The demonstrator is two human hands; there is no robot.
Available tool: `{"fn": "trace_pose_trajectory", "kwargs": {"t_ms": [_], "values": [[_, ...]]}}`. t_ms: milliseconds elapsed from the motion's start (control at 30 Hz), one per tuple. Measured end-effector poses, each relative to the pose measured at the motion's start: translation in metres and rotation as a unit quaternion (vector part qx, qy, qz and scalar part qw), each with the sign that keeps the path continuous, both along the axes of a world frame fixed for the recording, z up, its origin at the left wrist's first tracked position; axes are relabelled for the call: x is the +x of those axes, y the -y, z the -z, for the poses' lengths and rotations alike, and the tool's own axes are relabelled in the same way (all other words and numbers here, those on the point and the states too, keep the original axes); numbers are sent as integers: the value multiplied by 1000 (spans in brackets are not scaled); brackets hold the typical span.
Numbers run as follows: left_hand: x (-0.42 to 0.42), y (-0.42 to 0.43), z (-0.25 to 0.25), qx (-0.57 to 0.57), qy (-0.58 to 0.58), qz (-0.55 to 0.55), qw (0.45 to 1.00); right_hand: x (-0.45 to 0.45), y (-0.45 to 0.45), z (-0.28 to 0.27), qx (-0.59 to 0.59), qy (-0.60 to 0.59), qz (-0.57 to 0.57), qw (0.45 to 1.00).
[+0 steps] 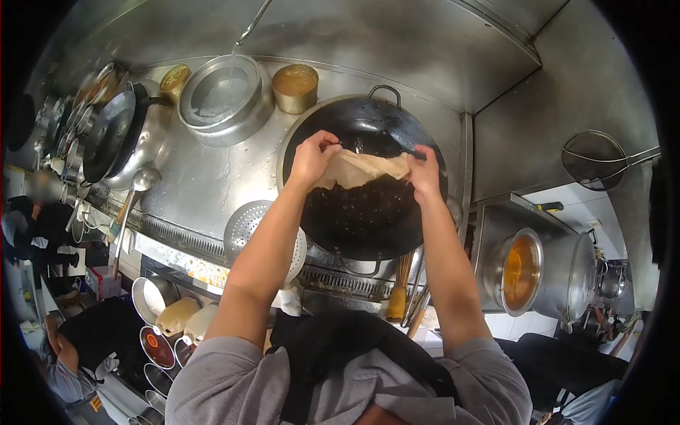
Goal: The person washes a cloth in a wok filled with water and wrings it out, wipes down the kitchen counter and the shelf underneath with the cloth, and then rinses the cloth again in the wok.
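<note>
Stretched between my two hands is a pale, thin, floppy sheet (363, 168), held above a large black wok (358, 227). My left hand (316, 157) pinches its left end, and my right hand (423, 170) grips its right end. The sheet sags a little and has uneven edges. Dark liquid with small bubbles or specks shows in the wok below. Under my left forearm lies a perforated steel skimmer (244, 223).
Water runs from a tap (248, 32) into a steel pot (219, 92). Beside it stands a brass-coloured pot (295, 88). A ladle (146, 178), a dark wok (110, 134), a wall strainer (595, 159) and a bowl of orange liquid (520, 273) surround the area. Other people are at lower left.
</note>
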State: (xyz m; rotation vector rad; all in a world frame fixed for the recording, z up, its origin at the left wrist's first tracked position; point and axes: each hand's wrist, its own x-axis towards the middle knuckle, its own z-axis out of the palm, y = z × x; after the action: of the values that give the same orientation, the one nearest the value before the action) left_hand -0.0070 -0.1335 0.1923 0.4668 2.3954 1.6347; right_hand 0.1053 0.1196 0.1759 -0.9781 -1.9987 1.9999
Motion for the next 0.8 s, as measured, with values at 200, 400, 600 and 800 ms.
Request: {"fn": "trace_pose_trajectory", "kwargs": {"t_ms": [200,400,600,800], "values": [[1,-29,71,-211,-144,43,966,-18,38,56,463,23,-157,872],[17,-50,115,-343,-135,58,928,0,55,79,539,107,-308,776],[32,-54,93,-362,-195,119,904,-9,14,81,330,117,-354,867],[40,-69,103,-331,-212,192,899,-7,11,71,163,2,-178,970]]}}
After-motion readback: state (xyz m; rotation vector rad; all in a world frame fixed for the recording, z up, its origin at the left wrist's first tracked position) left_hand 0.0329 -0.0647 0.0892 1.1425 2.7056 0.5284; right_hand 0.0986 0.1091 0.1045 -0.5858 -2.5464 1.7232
